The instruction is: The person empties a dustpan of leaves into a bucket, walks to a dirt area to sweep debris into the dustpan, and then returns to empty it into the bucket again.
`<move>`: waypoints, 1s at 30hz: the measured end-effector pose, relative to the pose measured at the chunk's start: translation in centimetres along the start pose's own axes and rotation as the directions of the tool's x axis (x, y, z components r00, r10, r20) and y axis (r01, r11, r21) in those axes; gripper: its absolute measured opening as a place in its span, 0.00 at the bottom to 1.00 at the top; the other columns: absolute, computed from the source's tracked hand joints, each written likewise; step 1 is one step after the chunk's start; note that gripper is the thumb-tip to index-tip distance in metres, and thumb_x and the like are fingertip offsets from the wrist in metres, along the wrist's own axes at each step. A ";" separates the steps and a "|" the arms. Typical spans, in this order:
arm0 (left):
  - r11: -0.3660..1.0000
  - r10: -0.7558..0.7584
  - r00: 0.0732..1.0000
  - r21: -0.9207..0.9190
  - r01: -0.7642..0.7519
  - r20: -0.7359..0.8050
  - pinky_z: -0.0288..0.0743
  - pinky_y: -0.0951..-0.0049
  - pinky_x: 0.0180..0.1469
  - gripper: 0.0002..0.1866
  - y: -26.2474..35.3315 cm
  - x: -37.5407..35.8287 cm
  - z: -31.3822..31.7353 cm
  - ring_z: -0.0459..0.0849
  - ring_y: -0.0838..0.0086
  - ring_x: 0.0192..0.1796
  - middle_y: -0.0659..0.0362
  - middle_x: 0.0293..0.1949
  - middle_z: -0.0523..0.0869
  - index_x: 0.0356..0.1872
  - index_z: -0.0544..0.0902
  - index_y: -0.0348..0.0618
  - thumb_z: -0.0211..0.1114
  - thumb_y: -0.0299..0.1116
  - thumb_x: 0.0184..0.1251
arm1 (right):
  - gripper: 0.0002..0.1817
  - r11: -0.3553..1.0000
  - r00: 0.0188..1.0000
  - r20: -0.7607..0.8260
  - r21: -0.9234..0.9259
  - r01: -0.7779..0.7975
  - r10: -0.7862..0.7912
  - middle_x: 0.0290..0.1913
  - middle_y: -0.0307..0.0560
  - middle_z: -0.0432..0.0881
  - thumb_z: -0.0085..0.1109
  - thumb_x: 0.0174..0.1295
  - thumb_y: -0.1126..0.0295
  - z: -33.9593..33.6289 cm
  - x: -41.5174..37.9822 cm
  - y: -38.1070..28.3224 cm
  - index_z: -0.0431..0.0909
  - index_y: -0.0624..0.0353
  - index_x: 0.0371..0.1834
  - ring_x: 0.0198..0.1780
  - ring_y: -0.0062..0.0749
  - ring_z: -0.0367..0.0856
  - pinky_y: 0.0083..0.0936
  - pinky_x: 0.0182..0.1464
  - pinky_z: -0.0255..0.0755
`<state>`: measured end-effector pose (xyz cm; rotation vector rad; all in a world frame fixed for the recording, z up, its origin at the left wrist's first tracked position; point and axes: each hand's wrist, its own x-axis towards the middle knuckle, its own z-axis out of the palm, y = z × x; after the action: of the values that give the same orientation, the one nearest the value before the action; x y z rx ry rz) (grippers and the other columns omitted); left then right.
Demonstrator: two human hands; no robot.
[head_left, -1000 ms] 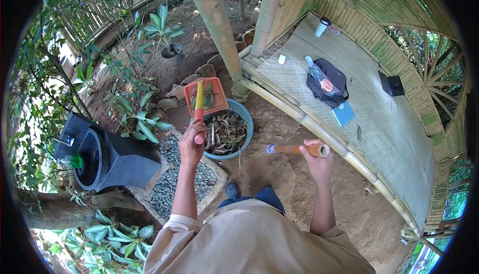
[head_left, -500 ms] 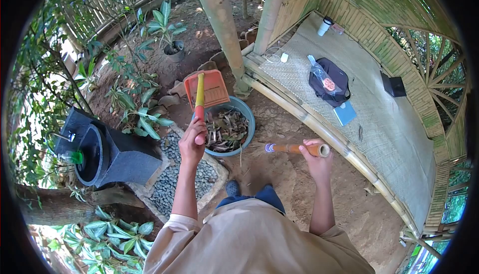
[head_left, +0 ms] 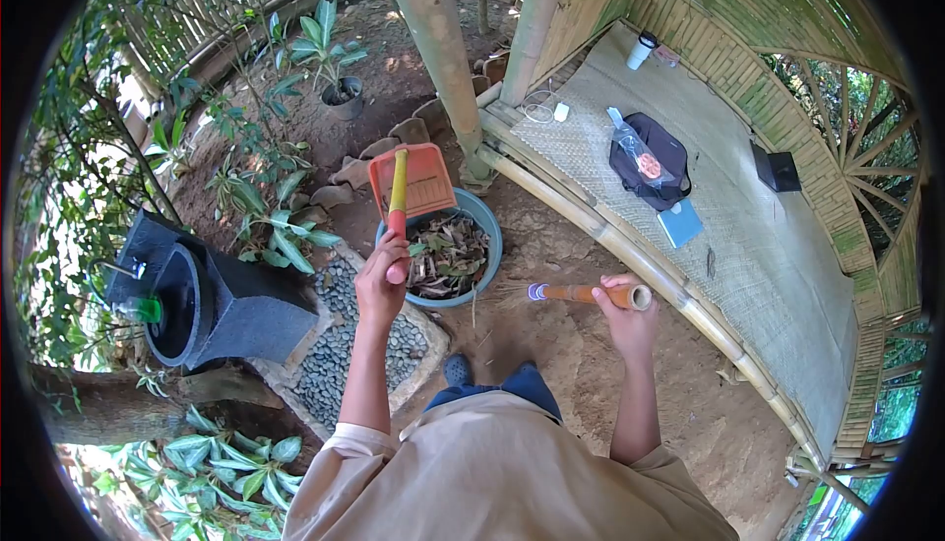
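My left hand is wrapped round the pink and yellow handle of a red dustpan. The dustpan's scoop hangs over the far rim of a blue-grey tub. Dry leaves fill much of that tub. On the right, my right hand grips the bamboo handle of a broom. A purple binding sits at the handle's far end, and thin bristles point left towards the tub. The bristle tips are faint against the soil.
A raised bamboo platform with a woven mat runs along the right, bearing a dark backpack, a blue notebook and a white tumbler. Bamboo posts stand ahead. To the left are a black stone basin, pebbles and a potted plant.
The dustpan has shifted slightly right and down over the tub, and my left hand has moved a little with it. My right hand and the broom stay almost still.
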<state>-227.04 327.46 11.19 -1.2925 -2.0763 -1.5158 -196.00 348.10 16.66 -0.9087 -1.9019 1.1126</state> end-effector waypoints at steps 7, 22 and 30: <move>0.975 -0.221 0.964 0.016 0.221 0.147 0.80 0.64 0.56 0.13 -2.7 -4.6 1.9 0.85 0.58 0.59 0.52 0.45 0.88 0.39 0.80 0.38 0.69 0.13 0.54 | 0.11 0.999 0.999 0.003 -0.013 -0.044 0.045 0.40 0.46 0.85 0.73 0.54 0.82 0.3 -0.5 0.6 0.79 0.62 0.35 0.46 0.29 0.85 0.28 0.51 0.79; 0.951 -0.290 0.942 -0.060 0.303 0.167 0.78 0.64 0.60 0.13 -3.8 -7.0 2.8 0.84 0.57 0.61 0.52 0.46 0.88 0.40 0.81 0.38 0.67 0.12 0.55 | 0.10 0.997 0.997 -0.003 -0.005 -0.083 0.083 0.40 0.44 0.85 0.73 0.55 0.81 0.2 -0.7 0.4 0.80 0.61 0.35 0.46 0.29 0.85 0.27 0.52 0.78; 0.988 -0.137 0.985 -0.056 0.143 0.103 0.77 0.62 0.64 0.12 -2.1 -3.8 1.2 0.84 0.56 0.61 0.52 0.45 0.88 0.40 0.81 0.36 0.69 0.13 0.56 | 0.11 1.000 1.000 -0.003 -0.012 -0.001 0.001 0.40 0.45 0.85 0.72 0.55 0.82 0.7 -0.2 -0.3 0.79 0.62 0.36 0.48 0.32 0.86 0.30 0.53 0.78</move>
<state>-226.12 326.48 6.86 -1.2923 -2.2411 -1.6189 -196.55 347.61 16.62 -0.9170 -1.9079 1.1008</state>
